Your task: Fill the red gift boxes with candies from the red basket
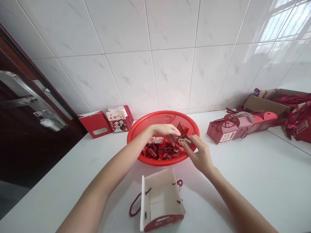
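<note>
Clamped at its edge by the right hand, the brown-red sweet packet looked light, slick, best pinched endwise; whether the left hand gripped it, I couldn't tell.

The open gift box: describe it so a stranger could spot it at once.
On the white tabletop, find the red basket of wrapped sweets. The open gift box sits just in front, nearer the viewer. Unlike the red boxes by the wall, its pale interior shows.

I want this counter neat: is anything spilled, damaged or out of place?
Nothing stands out: the loose red packets lie within the red basket, and the open box in front shows no visible tear.
</note>
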`<state>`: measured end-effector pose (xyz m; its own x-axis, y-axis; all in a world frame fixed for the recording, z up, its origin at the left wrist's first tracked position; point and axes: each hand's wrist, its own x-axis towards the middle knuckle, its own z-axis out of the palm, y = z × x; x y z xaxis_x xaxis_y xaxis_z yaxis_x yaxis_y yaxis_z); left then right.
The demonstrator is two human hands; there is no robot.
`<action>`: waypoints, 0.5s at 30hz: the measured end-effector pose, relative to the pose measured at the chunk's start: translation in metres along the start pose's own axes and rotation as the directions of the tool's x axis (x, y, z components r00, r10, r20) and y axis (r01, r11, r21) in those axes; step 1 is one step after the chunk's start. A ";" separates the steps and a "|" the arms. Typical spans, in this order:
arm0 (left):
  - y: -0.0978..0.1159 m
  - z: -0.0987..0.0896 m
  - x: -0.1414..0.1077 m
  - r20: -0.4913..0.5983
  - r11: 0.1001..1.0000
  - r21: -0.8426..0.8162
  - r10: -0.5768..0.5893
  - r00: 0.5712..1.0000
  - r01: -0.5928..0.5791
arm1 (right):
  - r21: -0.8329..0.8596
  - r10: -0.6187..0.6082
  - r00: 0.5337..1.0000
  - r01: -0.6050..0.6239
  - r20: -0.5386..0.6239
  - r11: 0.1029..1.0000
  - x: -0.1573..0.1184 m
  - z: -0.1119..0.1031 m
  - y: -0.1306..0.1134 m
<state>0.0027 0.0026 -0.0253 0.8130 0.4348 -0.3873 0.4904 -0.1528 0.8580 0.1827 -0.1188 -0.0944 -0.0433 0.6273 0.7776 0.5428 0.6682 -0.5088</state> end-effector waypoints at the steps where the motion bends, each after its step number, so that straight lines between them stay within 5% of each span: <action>1: -0.002 0.000 0.001 0.025 0.997 0.068 -0.032 0.999 0.030 | -0.007 0.002 1.000 -0.002 0.004 1.000 0.000 0.000 0.000; 5: -0.004 0.001 0.004 0.047 0.962 0.265 -0.086 0.995 0.071 | -0.021 0.024 0.999 -0.023 0.031 1.000 -0.001 0.001 0.000; 15: -0.003 0.007 0.002 -0.245 0.853 0.488 -0.071 0.967 0.186 | 0.111 0.171 0.985 -0.167 -0.028 0.980 0.000 -0.001 -0.002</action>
<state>0.0052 -0.0024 -0.0309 0.6745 0.6484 -0.3530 0.7227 -0.4824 0.4950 0.1823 -0.1206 -0.0923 0.0735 0.7207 0.6893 0.4461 0.5944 -0.6691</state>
